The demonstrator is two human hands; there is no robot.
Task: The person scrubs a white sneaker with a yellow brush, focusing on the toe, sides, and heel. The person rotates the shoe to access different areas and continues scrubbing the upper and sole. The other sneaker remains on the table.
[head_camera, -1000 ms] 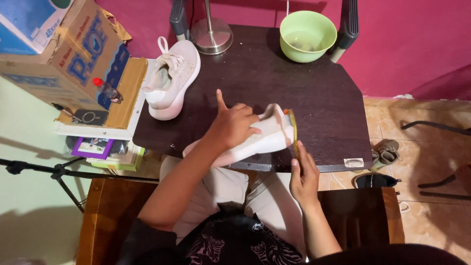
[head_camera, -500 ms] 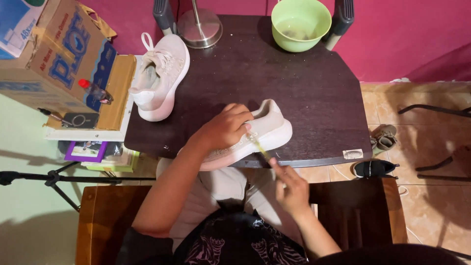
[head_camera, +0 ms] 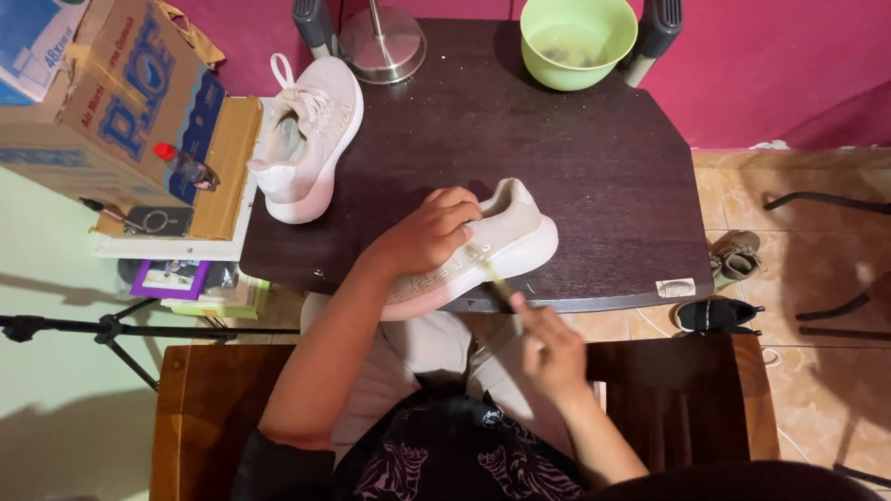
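**Shoe turned flat, brush at its side**

Since the earliest frame the shoe (head_camera: 506,246) has gone from sole-up, tipped on edge, to lying near flat on its sole side, toe toward the person, heel toward the table's middle. It sits at the near edge of the dark table (head_camera: 594,176), toe end overhanging the lap.

Left hand (head_camera: 429,232): clamped over the upper, fingers curled into the opening, pinning the shoe down.

Right hand (head_camera: 554,348): below the table edge, closed around the handle of a thin brush (head_camera: 494,276). Brush tip touches the shoe's near sidewall. Hand blurred; exact finger placement not readable.

Second shoe (head_camera: 306,134): upright at the table's far left corner, well apart from the worked one.

Green bowl (head_camera: 577,39): far edge of table. Contents not clear.

Lamp base (head_camera: 380,42): metal, far edge, between second shoe and bowl.

Cardboard box (head_camera: 102,93): left of table.
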